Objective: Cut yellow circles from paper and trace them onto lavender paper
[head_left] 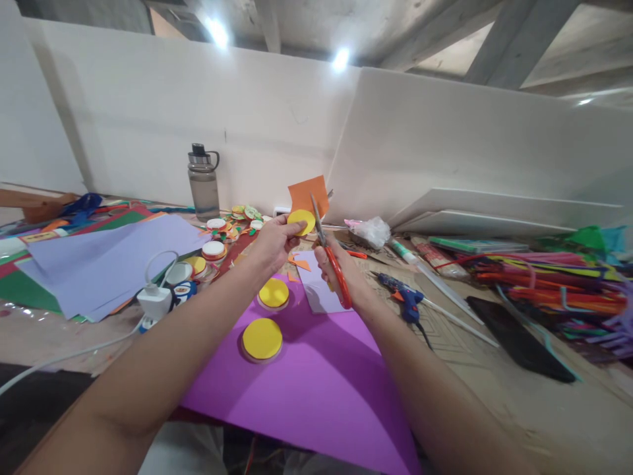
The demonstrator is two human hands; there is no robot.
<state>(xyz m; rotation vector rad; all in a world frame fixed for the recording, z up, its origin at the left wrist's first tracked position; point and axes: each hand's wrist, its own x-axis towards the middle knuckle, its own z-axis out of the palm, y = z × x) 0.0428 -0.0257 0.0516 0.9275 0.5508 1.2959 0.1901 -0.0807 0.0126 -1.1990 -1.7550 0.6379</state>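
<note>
Purple sheet (316, 389): nearest, lying flat on the bench (49, 338).
Yellow-topped discs (262, 338): two, resting on the purple sheet's left part.
Right hand (343, 267): closed around the red-handled scissors (338, 276), a blade crossing in front of the orange paper (302, 194).
Left hand (277, 243): pinching a yellow disc (301, 220), the orange paper just behind it.
Bottle (204, 191): upright by the wall (257, 112).

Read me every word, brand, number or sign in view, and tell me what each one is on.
No text can be read in this view.
Blue-and-white label by the plug: marks too small and blurred to read.
Red packet: any print too blurred to read.
Scissors, held yellow disc, orange paper: no lettering I can make out.
</note>
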